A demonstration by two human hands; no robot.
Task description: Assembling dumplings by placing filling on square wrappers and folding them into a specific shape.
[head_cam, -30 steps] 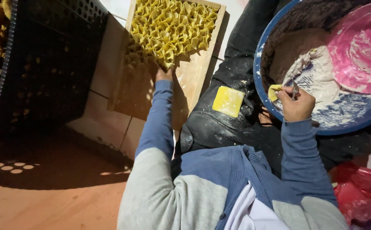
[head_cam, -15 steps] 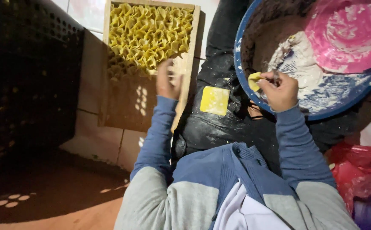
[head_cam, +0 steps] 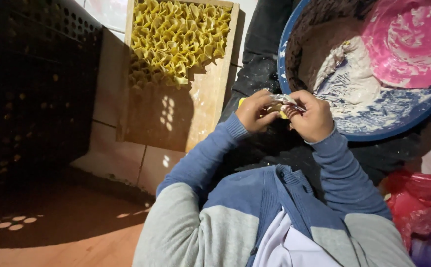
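Both hands met over a dark-clothed lap. The left hand [head_cam: 255,110] and the right hand [head_cam: 313,114] pinched one small yellow square dough wrapper [head_cam: 280,110] between their fingertips, each grip clenched on it, so the wrapper sat between the two grips. Pressed too hard, the thin dough would likely tear. Beyond the right grip stood a big blue basin [head_cam: 354,131]; beyond the left, a wooden tray [head_cam: 210,106] of folded yellow dumplings [head_cam: 178,37]
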